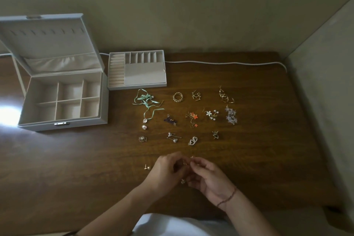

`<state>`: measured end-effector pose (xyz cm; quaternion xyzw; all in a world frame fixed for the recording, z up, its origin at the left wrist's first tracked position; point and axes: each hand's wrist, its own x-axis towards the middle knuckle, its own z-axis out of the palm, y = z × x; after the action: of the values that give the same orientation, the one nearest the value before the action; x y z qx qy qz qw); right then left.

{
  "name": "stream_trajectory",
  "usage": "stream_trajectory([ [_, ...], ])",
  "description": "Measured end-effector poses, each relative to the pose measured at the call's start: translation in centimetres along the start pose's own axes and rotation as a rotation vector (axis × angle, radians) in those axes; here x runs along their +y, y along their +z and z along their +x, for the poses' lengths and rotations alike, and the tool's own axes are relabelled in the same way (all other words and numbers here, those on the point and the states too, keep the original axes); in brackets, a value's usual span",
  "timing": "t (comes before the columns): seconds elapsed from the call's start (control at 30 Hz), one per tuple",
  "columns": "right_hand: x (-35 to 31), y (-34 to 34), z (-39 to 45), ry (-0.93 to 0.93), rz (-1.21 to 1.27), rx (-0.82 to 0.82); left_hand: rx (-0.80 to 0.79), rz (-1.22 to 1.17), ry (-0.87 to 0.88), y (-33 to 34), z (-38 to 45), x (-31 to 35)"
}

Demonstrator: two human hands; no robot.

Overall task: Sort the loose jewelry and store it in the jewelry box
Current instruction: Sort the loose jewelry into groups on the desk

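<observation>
Both hands meet low over the counter (76, 159): the left hand (165, 170) and the right hand (206, 176) curl their fingertips together around a tiny gold piece (184, 163), too small to identify, likely an earring. A slip there would drop it, and it could roll off the near edge or land among the sorted groups. Another small piece (183, 181) lies under the hands, and a gold stud (147, 167) sits just beside the left hand, where a shifting wrist could knock it. The jewelry box (63, 99) stands open at the far left, its compartments showing nothing inside, with its removable tray (137, 70) beside it. The green ribbon necklace (148, 101) could snag neighbouring pieces when lifted.
</observation>
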<state>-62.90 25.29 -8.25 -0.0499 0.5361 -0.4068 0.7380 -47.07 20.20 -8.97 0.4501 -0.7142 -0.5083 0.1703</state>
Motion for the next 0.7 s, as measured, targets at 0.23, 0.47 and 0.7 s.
stream_trajectory([
  [0.23,-2.3,-4.2,-0.7,-0.252,-0.52,0.303,0.35,0.123,0.011,-1.2,-1.0,-2.1],
  [0.47,-2.7,-6.7,-0.7,-0.296,-0.94,0.346,0.368,0.482,-0.034,-2.2,-2.2,-5.8],
  [0.7,-2.0,-4.2,0.3,-0.336,-1.131,0.181,0.11,0.666,0.221,-0.9,-3.7,-5.0],
])
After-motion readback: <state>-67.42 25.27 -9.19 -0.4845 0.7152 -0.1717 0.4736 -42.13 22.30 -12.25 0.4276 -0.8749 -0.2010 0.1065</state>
